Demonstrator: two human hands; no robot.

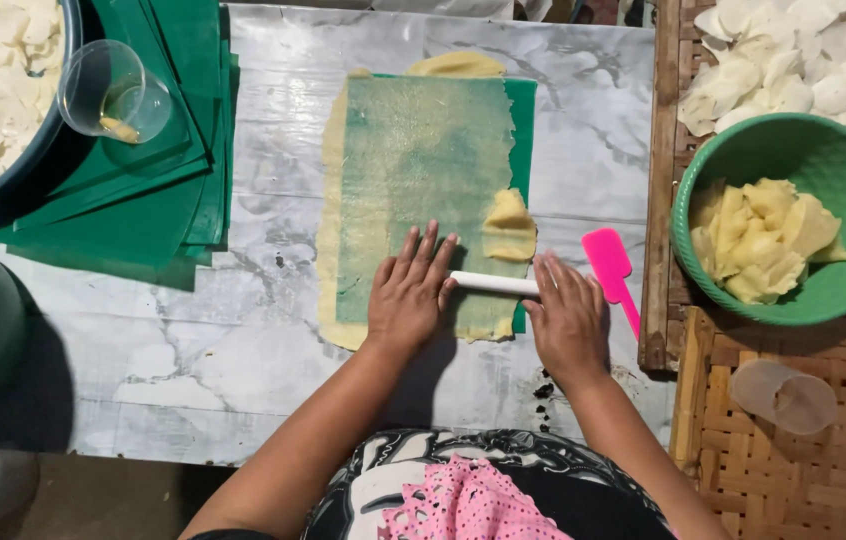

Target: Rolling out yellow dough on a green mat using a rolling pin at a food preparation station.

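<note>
Both hands lie palm-down on a white roller [492, 283], the landmark here. The left hand [409, 292] rests flat over its left end with fingers spread; the right hand [568, 318] covers its right end, fingers loosely together. Neither grips, which suggests the roller turns freely under the palms. Beneath the roller, thin yellow dough [413, 190] is spread across a green sheet [521, 120], probably to keep it off the marble table [243, 280]. A thicker dough lump [510, 226] sits just beyond the roller's right half. A pink spatula [611, 270] lies just right of the roller, within easy reach. Farther right, a green bowl [843, 160] holds dough pieces, with a woven tray [793, 480] nearer the person. Well left and beyond, spare green sheets [143, 180] are stacked under a clear cup [113, 92], beside a basin [3, 180] of white pieces.
</note>
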